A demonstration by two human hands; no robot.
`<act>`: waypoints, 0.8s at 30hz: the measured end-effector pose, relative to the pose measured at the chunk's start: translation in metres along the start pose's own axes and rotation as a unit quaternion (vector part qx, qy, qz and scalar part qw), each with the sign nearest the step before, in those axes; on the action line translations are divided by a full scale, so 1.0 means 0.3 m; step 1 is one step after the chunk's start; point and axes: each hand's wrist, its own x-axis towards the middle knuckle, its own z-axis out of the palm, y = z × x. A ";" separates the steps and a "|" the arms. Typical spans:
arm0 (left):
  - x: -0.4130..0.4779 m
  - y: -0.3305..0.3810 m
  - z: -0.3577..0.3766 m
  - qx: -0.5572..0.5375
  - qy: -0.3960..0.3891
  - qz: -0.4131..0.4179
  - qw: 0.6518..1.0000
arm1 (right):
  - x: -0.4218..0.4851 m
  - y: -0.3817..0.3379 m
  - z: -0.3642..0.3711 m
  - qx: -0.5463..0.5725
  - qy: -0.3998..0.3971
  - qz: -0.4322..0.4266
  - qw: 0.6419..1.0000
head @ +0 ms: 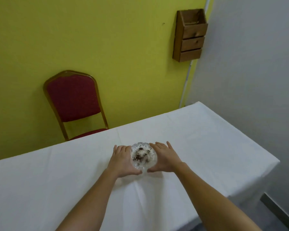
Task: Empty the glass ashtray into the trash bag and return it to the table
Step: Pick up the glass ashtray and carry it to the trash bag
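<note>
A round cut-glass ashtray [143,155] with dark ash and grey residue in its bowl sits on the white tablecloth of the table [198,147], near the middle. My left hand [122,160] cups its left side and my right hand [165,158] cups its right side. Both thumbs meet under its near rim and the fingers lie along its sides. No trash bag is in view.
A red padded chair [73,100] with a gold frame stands behind the table's far edge against the yellow wall. A wooden wall rack [189,36] hangs at the upper right. The table's right corner [277,161] drops off beside a grey wall.
</note>
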 end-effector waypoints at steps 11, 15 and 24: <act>0.214 0.678 -0.056 -0.055 0.019 0.188 0.980 | -0.438 0.485 -0.346 -0.013 0.106 0.139 0.985; 0.243 1.004 0.008 -0.050 0.043 0.262 0.963 | -0.696 0.683 -0.435 -0.031 0.130 0.195 0.972; 0.199 1.618 0.223 -0.051 0.028 0.397 0.916 | -1.238 1.023 -0.443 -0.037 0.152 0.321 0.934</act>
